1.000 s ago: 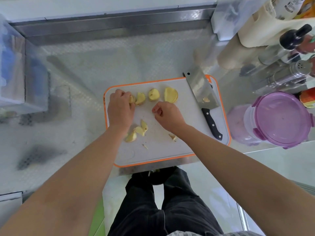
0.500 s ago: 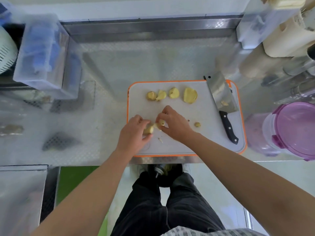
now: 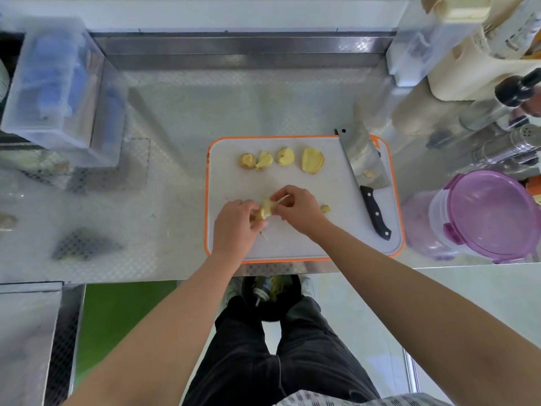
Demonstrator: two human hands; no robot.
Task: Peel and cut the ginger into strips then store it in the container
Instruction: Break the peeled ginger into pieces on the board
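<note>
View from above of a white plastic cutting board with an orange rim [image 3: 322, 183], lying at the front edge of a patterned steel counter [image 3: 175, 171]. The board's near edge sits almost flush with the counter's lip. There is bare counter to the left of the board and behind it, up to a raised steel ledge. The right side is crowded. A steel cleaver with a black handle [image 3: 366, 168] lies along the board's right edge, blade pointing away. Just beyond the rim stands a clear round container with a purple lid [image 3: 491, 215].

A row of four pale yellow ginger slices [image 3: 312, 160] lies across the far part of the board. Above the board's middle, the left hand [image 3: 235, 227] grips a small knobbly ginger piece [image 3: 265, 210], its fingers curled round it. The right hand [image 3: 298, 210] pinches a thin pale strip [image 3: 282, 199] sticking out from that piece. A small ginger bit [image 3: 325, 208] lies beside the right hand.

The fingers cover much of the held piece, and it is unclear whether the strip is skin or flesh. The container's right side is cut off by the frame.
</note>
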